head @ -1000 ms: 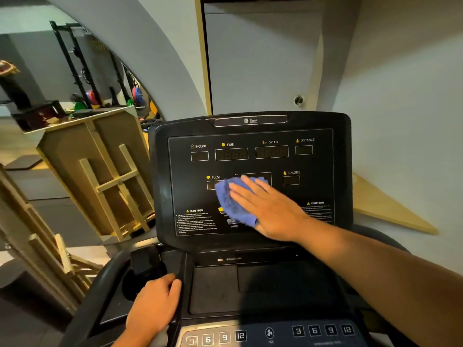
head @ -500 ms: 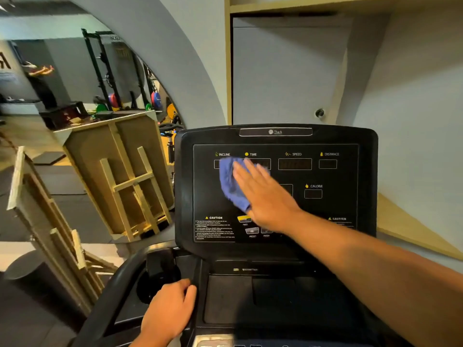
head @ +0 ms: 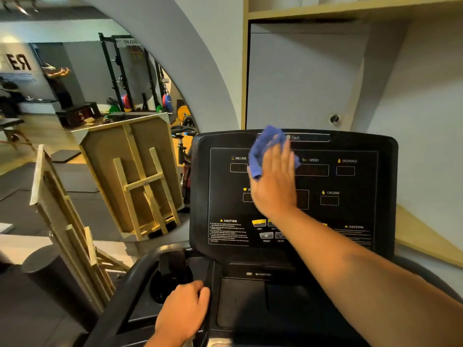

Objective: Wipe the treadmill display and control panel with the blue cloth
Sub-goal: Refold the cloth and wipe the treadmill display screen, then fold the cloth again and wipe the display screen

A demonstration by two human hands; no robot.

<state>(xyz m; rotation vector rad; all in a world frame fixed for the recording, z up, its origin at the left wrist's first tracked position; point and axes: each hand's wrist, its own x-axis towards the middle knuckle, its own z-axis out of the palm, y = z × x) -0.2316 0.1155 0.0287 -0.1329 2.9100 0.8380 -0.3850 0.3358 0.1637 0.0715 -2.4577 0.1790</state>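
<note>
My right hand (head: 274,186) lies flat, pressing the soft, light blue cloth (head: 263,151) on the hard treadmill display (head: 350,181). My left hand (head: 183,314) grips the console edge (head: 210,276).

Right hand (head: 274,186) flat on blue cloth (head: 265,149), covering upper middle of display panel (head: 350,211); forearm crosses panel's lower right, blocking buttons there. Panel free at left column by INCLINE and CAUTION text, and at right by DISTANCE and CALORIE windows. Left hand (head: 181,314) grips console's left edge beside cup holder (head: 170,279), blocking that corner. Tray (head: 240,304) below panel open. Wall (head: 426,121) close behind and right; wooden frames (head: 140,176) crowd left side.
</note>
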